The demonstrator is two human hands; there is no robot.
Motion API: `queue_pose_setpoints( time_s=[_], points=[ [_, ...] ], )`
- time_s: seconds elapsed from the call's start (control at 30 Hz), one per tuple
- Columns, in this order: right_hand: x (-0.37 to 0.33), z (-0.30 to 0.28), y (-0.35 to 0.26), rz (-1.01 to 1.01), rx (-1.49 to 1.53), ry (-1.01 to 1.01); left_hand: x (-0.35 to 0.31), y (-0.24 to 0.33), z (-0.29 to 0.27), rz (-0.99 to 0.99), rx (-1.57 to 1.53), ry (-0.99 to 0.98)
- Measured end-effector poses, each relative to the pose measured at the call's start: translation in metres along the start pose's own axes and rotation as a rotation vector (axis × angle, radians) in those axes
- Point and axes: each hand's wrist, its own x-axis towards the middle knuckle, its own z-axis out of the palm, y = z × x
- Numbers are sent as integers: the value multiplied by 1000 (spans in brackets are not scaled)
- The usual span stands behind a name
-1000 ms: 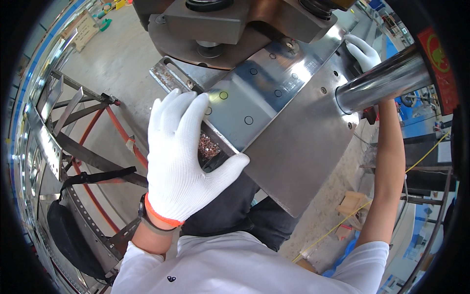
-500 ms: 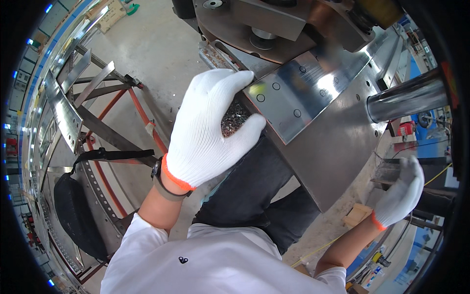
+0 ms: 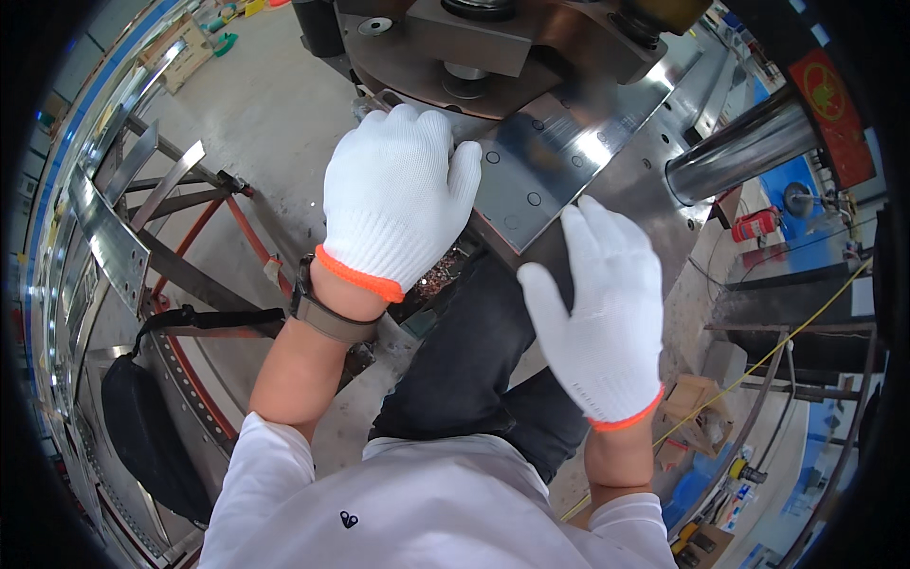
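A shiny flat metal plate [image 3: 531,180] with several marked circles lies on the dark steel bed [image 3: 630,185] of a machine. My left hand [image 3: 393,190], in a white knit glove with an orange cuff, is at the plate's left end. Its thumb stands apart beside the plate corner, while the other fingers bend away and their tips are hidden. By the plate's near right edge is my right hand [image 3: 607,313], gloved alike, palm down and open with fingers stretched out. Its fingertips reach the edge; whether they press on it I cannot tell.
Above the plate hangs the machine's round head [image 3: 427,71] with a short cylinder. A thick polished post [image 3: 739,142] rises at right. Metal shavings [image 3: 441,275] lie below my left hand. A rack with orange legs [image 3: 194,228] and a black bag [image 3: 142,427] are at left.
My right hand has come in from the far right to the plate's near edge. My left hand has turned back-up, its fingers moving away from the plate corner. The view has shifted slightly.
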Motion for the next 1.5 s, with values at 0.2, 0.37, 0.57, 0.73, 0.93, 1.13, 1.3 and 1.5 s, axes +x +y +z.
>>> queue_pose_setpoints(
  time_s=[0.2,0.37,0.57,0.73,0.93,1.13,1.3,1.5],
  points=[
    [-19,9,-10,62,-37,-65,1,6,2,-3,121,-22],
    [-29,-3,-2,40,22,-141,-2,13,-4,25,110,-64],
    [-32,-21,0,42,101,-229,-9,28,-14,80,88,-59],
    [-41,-32,5,36,118,-224,-15,38,-22,135,76,-112],
    [-62,-46,17,41,151,-231,-32,55,-32,121,4,-196],
    [-62,-46,19,14,175,-214,-40,38,-32,-98,-318,-234],
    [-54,-44,16,-21,211,-254,-44,15,-27,-364,-644,-367],
    [-33,-13,-12,-128,268,-149,-32,-11,-4,-693,-872,-322]
  ],
)
